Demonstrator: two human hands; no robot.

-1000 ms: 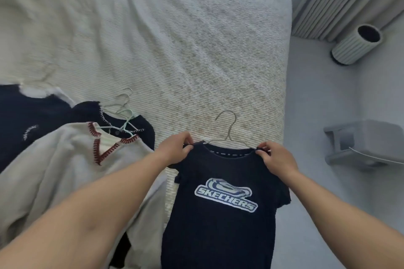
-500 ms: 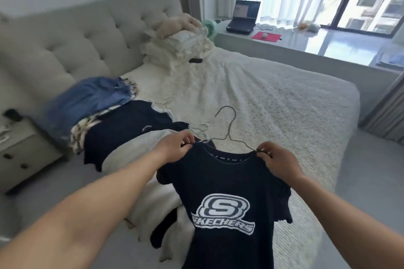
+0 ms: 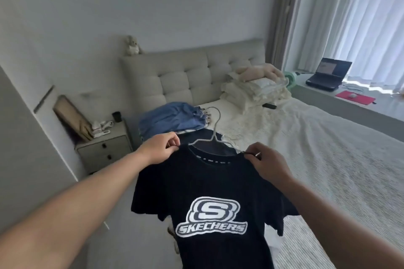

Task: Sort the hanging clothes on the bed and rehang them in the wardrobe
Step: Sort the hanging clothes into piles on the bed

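A navy T-shirt [image 3: 209, 183] with a white Skechers logo hangs on a thin wire hanger [image 3: 215, 131], held up in the air in front of me over the bed's near side. My left hand [image 3: 160, 148] pinches the shirt's left shoulder at the hanger's end. My right hand [image 3: 267, 162] pinches the right shoulder. The hanger's hook points up and away from me. Behind the shirt, on the white bed [image 3: 317, 159], lies a heap of blue denim clothes [image 3: 172, 119]. The other clothes are hidden behind the shirt.
A grey nightstand [image 3: 105, 150] with small items stands left of the bed by the wall. Folded pale bedding [image 3: 253, 87] is stacked at the padded headboard [image 3: 185, 72]. A laptop [image 3: 328, 74] and a red pad [image 3: 354, 98] lie on the window ledge at right.
The shirt has been lifted off the bed and held upright. My view has swung up and left, from the bed surface toward the headboard and nightstand. Both hands keep their grip.
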